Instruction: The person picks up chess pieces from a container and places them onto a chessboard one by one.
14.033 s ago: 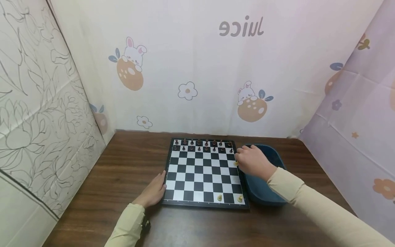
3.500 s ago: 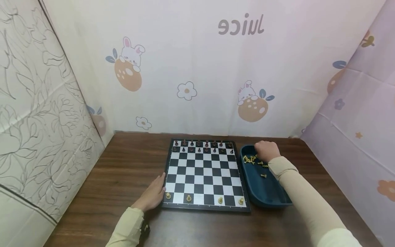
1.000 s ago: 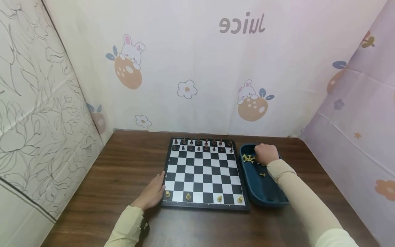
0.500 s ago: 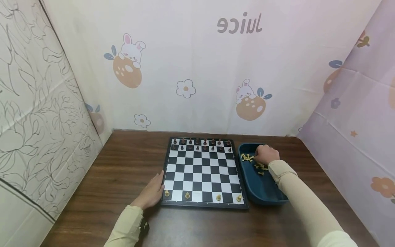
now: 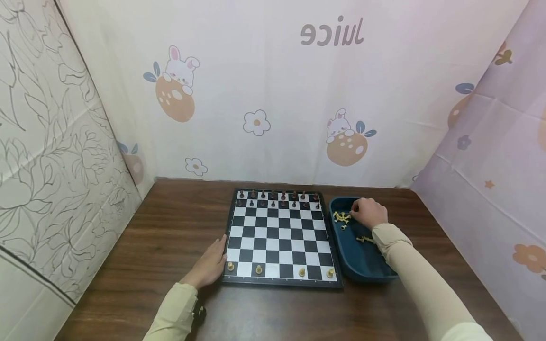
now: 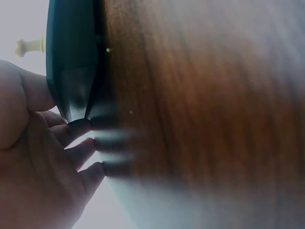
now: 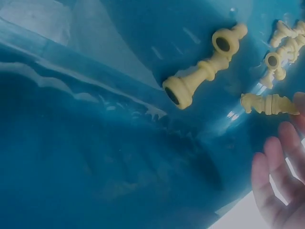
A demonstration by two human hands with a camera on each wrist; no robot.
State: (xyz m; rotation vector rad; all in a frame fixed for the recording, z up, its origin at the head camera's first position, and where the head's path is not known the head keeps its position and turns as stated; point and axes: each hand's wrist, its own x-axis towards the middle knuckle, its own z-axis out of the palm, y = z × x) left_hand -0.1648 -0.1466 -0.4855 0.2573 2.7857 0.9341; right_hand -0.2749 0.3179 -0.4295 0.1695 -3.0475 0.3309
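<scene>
My left hand [image 5: 207,265] rests against the near-left edge of the chessboard [image 5: 280,284], fingers extended along its side. In the left wrist view its thumb lies by the top of the board and its fingertips come down beside the dark edge. My right hand [image 5: 369,213] reaches into the blue plastic bin [image 5: 362,270] at the board's right. Thumb and index finger pinch one end of a pale yellow chess piece [image 7: 269,104]. Two more yellow pieces [image 7: 205,67] lie close by on the bin floor, and a cluster of yellow pieces [image 5: 341,217] sits at its left wall.
Two rows of dark brown chess pieces [image 5: 273,203] stand along the board's far side. Several yellow pieces [image 5: 301,272] stand on its nearest row, spaced apart. The wooden table [image 5: 179,213] meets a printed curtain [image 5: 264,142] behind.
Earlier, yellow pieces were added at the left of the board's near row. Since half a second ago, my right hand has lifted slightly and the yellow pieces under it have shifted. The left hand stays put.
</scene>
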